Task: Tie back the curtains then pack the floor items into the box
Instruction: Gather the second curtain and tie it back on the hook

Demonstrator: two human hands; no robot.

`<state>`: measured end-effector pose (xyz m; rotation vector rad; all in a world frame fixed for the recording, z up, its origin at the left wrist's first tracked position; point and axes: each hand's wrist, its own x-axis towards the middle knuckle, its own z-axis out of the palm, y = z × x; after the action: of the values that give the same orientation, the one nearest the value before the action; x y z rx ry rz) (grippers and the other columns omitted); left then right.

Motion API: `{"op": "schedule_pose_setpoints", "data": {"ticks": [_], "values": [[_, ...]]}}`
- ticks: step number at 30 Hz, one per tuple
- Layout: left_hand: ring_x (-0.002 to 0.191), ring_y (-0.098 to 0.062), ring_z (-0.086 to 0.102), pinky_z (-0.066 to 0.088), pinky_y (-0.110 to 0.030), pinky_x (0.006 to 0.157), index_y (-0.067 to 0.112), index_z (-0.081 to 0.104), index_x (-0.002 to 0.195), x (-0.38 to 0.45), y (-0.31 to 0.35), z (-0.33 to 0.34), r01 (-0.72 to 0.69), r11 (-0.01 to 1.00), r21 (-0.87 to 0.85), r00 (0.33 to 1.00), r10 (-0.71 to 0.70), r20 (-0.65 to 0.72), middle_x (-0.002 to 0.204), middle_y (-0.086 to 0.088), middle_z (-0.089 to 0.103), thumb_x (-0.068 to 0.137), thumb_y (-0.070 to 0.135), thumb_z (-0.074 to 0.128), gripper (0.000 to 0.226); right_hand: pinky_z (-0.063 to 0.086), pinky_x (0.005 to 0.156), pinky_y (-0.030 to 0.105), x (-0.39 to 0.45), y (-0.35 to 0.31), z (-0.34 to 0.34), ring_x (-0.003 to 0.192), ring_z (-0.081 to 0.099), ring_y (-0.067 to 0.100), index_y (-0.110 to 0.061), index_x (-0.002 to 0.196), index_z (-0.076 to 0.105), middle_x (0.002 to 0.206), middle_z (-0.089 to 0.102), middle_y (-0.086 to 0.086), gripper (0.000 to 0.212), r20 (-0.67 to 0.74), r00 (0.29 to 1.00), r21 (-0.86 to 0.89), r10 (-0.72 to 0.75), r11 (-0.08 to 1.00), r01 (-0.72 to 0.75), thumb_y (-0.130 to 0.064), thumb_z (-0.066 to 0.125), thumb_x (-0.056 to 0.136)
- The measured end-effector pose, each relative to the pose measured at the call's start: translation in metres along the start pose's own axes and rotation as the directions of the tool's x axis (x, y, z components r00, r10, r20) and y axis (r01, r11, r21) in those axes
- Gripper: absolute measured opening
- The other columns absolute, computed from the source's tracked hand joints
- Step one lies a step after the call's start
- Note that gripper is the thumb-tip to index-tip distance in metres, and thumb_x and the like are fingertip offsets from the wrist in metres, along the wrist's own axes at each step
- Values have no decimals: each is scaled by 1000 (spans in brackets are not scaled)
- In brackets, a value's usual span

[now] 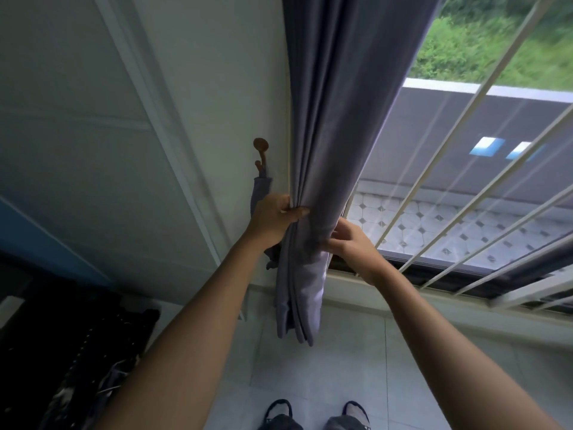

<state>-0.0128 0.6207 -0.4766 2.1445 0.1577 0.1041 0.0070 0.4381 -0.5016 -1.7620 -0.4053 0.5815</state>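
A grey-purple curtain (335,125) hangs bunched against the wall at the left side of the window, its lower end above the floor tiles. My left hand (273,218) grips the gathered folds from the left, thumb on the front. My right hand (350,243) presses and pinches the bundle from the right, fingers curled into the cloth. A matching fabric tie-back (260,190) hangs from a brown wall hook (261,150) just behind my left hand; its lower part is hidden by the hand and curtain.
White window bars (465,169) slant across the glass to the right, above a window sill (403,293). A dark cluttered heap (77,352) lies on the floor at lower left. My feet (316,414) stand on pale floor tiles.
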Motion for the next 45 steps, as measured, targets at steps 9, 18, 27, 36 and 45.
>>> {"op": "schedule_pose_setpoints", "data": {"ticks": [9,18,27,36,45], "values": [[52,-28,47,39,-37,55,11,47,50,-9,-5,12,21,998,-64,998,-24,-57,56,-19,54,84,27,70,44,48,58,21,-2,1,-1,62,61,17,-7,87,70,64,63,-2,14,-288,929,-425,-233,900,93,-16,76,78],[57,-29,59,47,-39,57,5,60,58,-9,-2,18,17,998,-66,990,-26,-137,59,-15,62,82,32,70,38,48,62,31,2,15,39,74,63,30,-6,108,54,88,68,10,35,-384,876,-440,-292,892,105,-14,73,79],[40,-4,38,32,-28,52,24,38,44,-10,0,20,37,995,-95,986,-52,-156,40,6,41,84,22,71,52,31,55,32,14,9,57,72,58,37,-4,110,45,74,53,2,41,-563,807,-404,-177,911,-82,-29,67,86],[36,1,40,29,-12,44,16,47,42,-8,1,15,39,985,-167,992,-59,-116,35,12,45,85,15,70,49,42,53,40,26,5,72,71,59,40,-4,104,41,81,42,0,42,-599,785,-369,-154,924,-100,-36,59,85],[52,-4,43,38,-24,60,29,57,42,3,-3,4,76,981,-179,997,-72,28,49,6,51,80,26,74,42,37,55,39,24,0,72,74,59,48,1,105,43,86,57,20,42,-630,755,-402,-180,908,-120,-38,52,93]]}}
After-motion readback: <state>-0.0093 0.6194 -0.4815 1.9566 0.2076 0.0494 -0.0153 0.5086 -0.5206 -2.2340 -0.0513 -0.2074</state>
